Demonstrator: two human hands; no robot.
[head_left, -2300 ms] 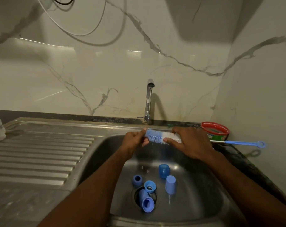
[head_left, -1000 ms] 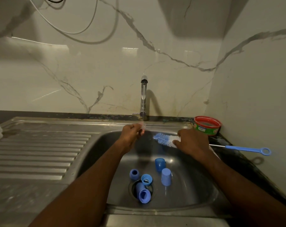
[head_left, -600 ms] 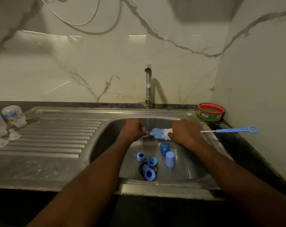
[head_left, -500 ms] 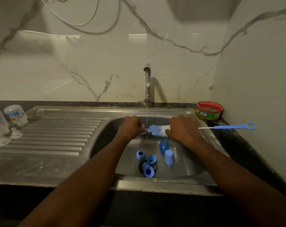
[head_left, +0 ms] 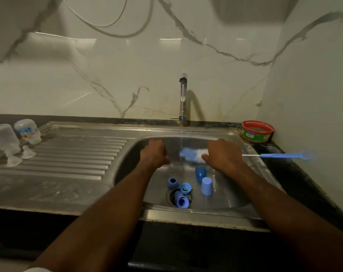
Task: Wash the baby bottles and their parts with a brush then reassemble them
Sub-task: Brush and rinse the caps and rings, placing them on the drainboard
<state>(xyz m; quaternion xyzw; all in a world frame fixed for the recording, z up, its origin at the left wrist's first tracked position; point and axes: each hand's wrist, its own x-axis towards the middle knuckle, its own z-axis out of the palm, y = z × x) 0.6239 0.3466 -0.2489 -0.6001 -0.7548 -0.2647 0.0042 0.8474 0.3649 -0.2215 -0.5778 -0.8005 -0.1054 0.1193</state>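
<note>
Right hand (head_left: 223, 154) curled around the bristle end of a long blue-and-white bottle brush (head_left: 192, 155) under the thin stream from the steel tap (head_left: 183, 99); left hand (head_left: 154, 154) curled just beside the brush tip, whether on some small part or on nothing, cannot tell. Blue plastic caps and rings (head_left: 186, 188) loose in the steel sink (head_left: 251, 154), one lying over the drain hole (head_left: 171, 195); clear bottles (head_left: 4, 137) upturned on the table's draining board. Likely risks: wet grip slipping on the brush, a small part washing into the drain.
</note>
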